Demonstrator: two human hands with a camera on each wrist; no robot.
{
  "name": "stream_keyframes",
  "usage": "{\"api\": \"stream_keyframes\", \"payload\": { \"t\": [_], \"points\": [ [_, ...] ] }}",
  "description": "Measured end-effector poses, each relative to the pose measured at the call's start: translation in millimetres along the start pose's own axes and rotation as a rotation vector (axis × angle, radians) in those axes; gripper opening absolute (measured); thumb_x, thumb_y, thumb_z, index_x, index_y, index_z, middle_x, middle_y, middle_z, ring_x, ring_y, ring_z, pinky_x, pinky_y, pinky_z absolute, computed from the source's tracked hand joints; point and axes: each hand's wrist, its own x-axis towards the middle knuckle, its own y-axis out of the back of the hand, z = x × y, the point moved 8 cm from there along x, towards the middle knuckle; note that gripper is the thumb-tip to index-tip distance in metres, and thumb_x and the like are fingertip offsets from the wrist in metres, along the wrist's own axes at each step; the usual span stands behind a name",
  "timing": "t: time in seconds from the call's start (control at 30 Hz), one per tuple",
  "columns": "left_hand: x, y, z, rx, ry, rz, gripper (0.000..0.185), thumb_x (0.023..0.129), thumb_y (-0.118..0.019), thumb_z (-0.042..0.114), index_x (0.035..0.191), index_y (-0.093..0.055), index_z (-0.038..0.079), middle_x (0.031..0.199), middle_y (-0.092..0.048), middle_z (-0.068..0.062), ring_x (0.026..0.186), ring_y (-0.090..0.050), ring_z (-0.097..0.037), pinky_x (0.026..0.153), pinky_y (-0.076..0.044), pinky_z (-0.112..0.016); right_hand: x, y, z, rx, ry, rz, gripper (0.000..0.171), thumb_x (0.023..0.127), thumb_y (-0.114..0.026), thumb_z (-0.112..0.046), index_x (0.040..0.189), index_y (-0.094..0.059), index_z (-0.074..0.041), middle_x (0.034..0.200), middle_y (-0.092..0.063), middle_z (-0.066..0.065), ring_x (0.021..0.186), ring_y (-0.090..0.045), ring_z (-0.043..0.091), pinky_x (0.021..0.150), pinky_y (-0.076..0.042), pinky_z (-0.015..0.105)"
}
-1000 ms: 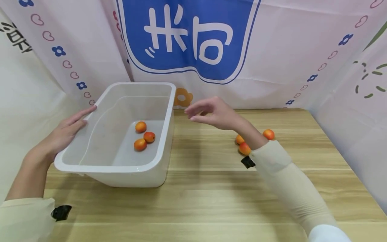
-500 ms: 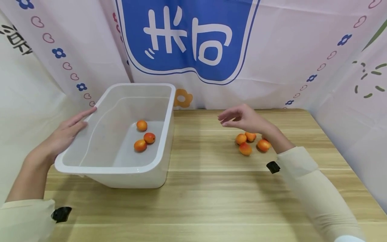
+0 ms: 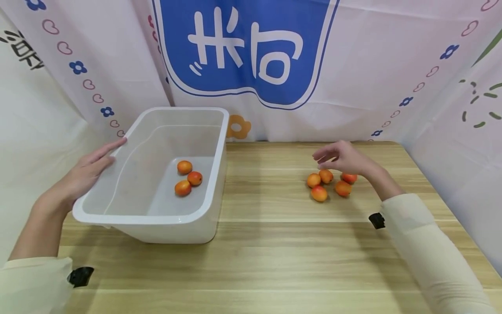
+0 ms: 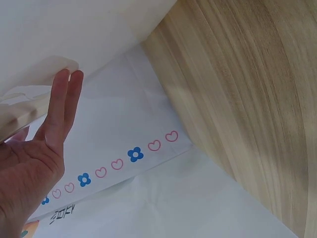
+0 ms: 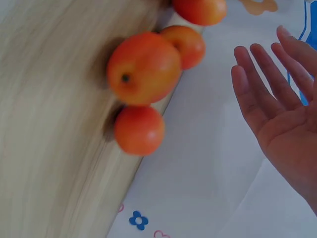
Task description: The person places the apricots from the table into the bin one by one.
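A translucent white plastic bin point(image 3: 147, 219) stands on the left of the table, with 3 small orange-red fruits point(image 3: 182, 188) on its floor. My left hand point(image 3: 84, 174) holds the bin's left rim; in the left wrist view, two straight fingers point(image 4: 58, 106) lie against the outer wall below the rim. On the right, my right hand point(image 3: 343, 159) hovers over several loose orange-red fruits point(image 3: 319, 193). Its fingers are spread and slightly bent, with nothing between them. From the right wrist view, the palm point(image 5: 292, 134) faces the fruits, apart from them.
The wooden table point(image 3: 274, 257) ends at a white printed cloth point(image 3: 353, 87) behind, which bears a large blue emblem point(image 3: 243, 52). More white cloth hangs on both sides. The bin's tall wall stands between its fruits and the loose ones.
My right hand has moved right from beside the bin to above the loose fruits. The left hand and the bin have kept their places.
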Motion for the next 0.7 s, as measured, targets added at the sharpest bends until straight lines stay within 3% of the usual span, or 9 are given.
{"api": "stream_keyframes", "payload": {
  "t": [0.27,0.47,0.7],
  "points": [
    [-0.2,0.7,-1.5,0.021,0.011,0.003,0.051,0.115,-0.031,0.028,0.165,-0.026,0.039,0.138,-0.044,0.020,0.097,-0.068,0.000,0.071,-0.064,-0.031,-12.8,2.5,26.1,-0.120,-0.116,-0.051,0.031,0.091,-0.079,-0.007,0.117,-0.073,0.007,0.116,-0.072,0.024,0.113,-0.068,0.042,0.101,-0.051,0.061],
    [-1.7,-1.0,0.2,-0.003,0.010,-0.004,0.051,0.115,-0.031,0.028,0.165,-0.026,0.039,0.129,-0.047,0.028,0.096,-0.070,-0.002,0.070,-0.064,-0.032,-16.0,-3.3,37.1,-0.151,-0.127,-0.076,0.023,0.089,-0.081,-0.007,0.111,-0.079,0.001,0.113,-0.075,0.018,0.114,-0.067,0.044,0.102,-0.050,0.063],
    [-3.0,-3.1,1.7,0.008,0.024,-0.012,0.052,0.115,-0.029,0.030,0.166,-0.021,0.039,0.145,-0.043,0.014,0.099,-0.069,-0.001,0.072,-0.064,-0.032,-14.5,-9.5,39.5,-0.184,-0.101,-0.074,0.024,0.088,-0.082,-0.006,0.110,-0.079,0.001,0.111,-0.076,0.017,0.112,-0.067,0.044,0.101,-0.050,0.063]
  ]
}}
